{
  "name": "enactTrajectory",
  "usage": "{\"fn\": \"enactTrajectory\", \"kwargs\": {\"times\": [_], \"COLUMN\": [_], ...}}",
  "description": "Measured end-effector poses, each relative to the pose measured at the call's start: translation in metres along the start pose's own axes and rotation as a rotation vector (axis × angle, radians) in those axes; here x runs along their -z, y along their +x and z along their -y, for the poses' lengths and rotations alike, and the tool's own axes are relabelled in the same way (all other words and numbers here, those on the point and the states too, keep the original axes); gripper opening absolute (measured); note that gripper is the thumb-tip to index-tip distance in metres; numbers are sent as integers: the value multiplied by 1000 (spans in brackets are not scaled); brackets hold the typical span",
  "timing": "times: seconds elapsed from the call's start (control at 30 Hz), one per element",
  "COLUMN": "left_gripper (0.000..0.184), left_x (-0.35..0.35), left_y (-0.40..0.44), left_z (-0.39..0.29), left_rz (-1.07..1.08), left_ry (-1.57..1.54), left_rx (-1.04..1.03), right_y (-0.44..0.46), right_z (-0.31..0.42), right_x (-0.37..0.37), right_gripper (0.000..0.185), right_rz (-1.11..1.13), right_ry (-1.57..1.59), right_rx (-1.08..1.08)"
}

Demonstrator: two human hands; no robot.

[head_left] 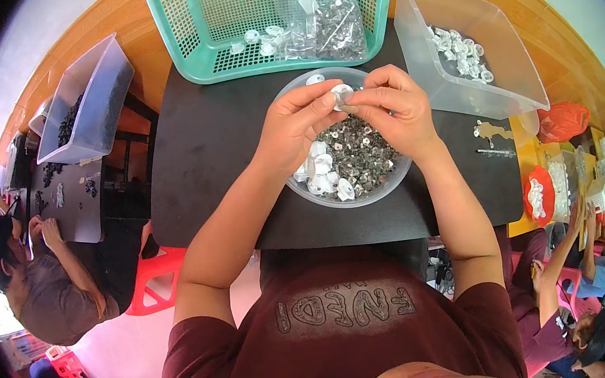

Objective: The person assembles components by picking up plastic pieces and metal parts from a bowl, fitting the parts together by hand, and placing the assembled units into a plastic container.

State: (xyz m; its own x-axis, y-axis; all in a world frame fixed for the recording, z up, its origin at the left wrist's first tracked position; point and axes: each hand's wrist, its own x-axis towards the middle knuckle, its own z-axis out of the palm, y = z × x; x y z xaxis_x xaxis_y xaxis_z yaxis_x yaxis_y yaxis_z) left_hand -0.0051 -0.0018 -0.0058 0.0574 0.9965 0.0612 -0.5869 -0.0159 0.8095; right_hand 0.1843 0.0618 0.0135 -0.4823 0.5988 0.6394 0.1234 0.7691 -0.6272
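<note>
Above a round clear bowl (399,170), my left hand (303,118) pinches a small white round plastic part (340,93) between thumb and fingers. My right hand (391,104) meets it from the other side, thumb and forefinger closed at the part's edge on a small piece too hidden to name. Many small dark, shiny pieces (365,148) fill most of the bowl. Several white plastic parts (321,168) lie along its left side, and one more shows at the far rim.
A green basket (187,60) at the back holds a clear bag (325,26) and several white parts. To the right stands a clear bin (455,86) of white parts. A person (59,276) works at a table on the left; others sit at far right.
</note>
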Motion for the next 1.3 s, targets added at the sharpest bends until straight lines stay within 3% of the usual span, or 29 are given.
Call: {"fn": "enactTrajectory", "kwargs": {"times": [0.37, 0.73, 0.97, 1.03, 1.3], "left_gripper": [30, 29, 29, 29, 27], "left_x": [-1, -2, -3, -3, -6], "left_y": [0, -1, 0, 0, -1], "left_z": [1, 2, 4, 3, 2], "left_rz": [7, -11, -5, 3, -16], "left_ry": [11, 135, 119, 95, 64], "left_rx": [-33, -77, -48, -40, -59], "right_y": [1, 5, 2, 0, -2], "right_z": [5, -1, 2, 8, 11], "right_x": [1, 6, 0, -3, -13], "right_gripper": [23, 21, 17, 14, 10], "right_rz": [-31, 20, 3, -46, -119], "right_ry": [-13, -193, -94, -4, -47], "right_rx": [-4, 249, 175, 52, 36]}}
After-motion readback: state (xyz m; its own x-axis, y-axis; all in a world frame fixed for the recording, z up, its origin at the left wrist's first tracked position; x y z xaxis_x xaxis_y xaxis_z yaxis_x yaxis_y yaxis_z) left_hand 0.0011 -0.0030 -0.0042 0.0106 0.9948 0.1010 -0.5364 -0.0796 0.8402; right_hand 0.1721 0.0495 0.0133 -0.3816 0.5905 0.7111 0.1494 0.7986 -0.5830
